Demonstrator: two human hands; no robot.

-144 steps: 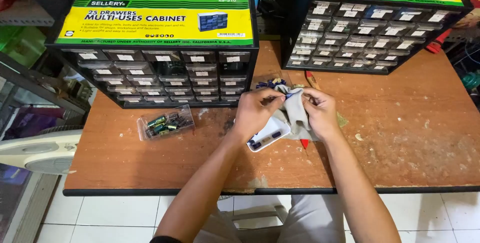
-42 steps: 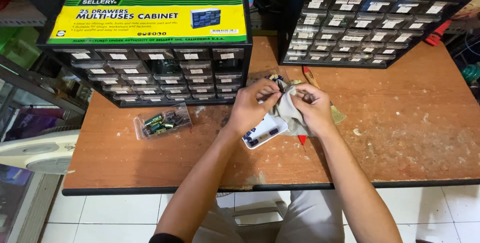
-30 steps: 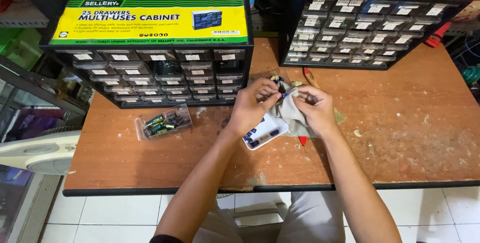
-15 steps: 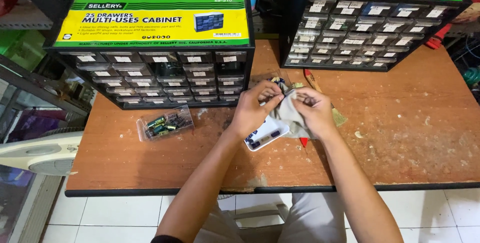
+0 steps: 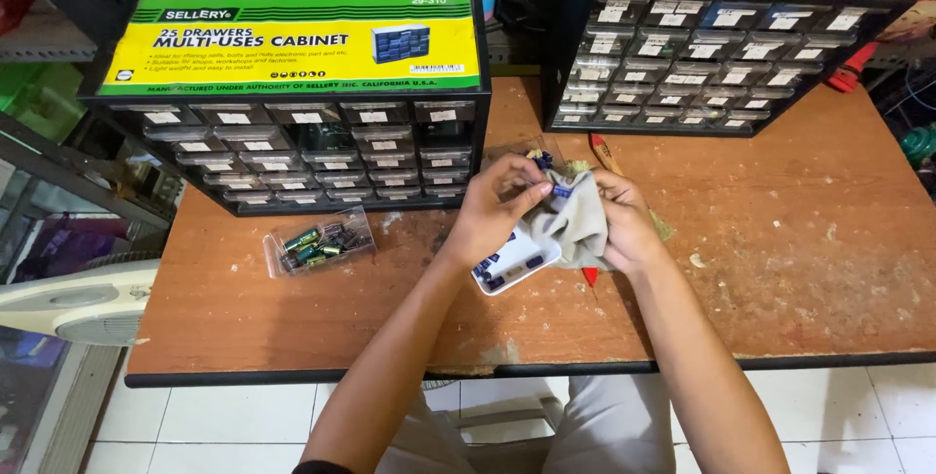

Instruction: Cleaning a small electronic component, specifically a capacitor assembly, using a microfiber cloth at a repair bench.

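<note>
Over the middle of a worn wooden table [image 5: 780, 269], my left hand [image 5: 492, 211] and my right hand [image 5: 624, 225] are pressed together on a grey cloth [image 5: 577, 225]. The left fingertips pinch a small blue part against the cloth's top edge; the right hand cups the cloth from the right. Beneath them lies a small white tray [image 5: 512, 264] holding several dark blue parts. More small parts lie just beyond the hands, mostly hidden.
Two black multi-drawer cabinets stand at the back, one left [image 5: 302, 152] and one right [image 5: 712, 64]. A clear drawer [image 5: 317, 243] with green and dark capacitors lies on the table to the left. A red-tipped tool [image 5: 589, 275] pokes out under the cloth. A white fan [image 5: 68, 303] sits lower left.
Both hands stay on the cloth and shift only slightly; the fingers keep working a small part at the cloth's top edge. Nothing else on the table has moved.
</note>
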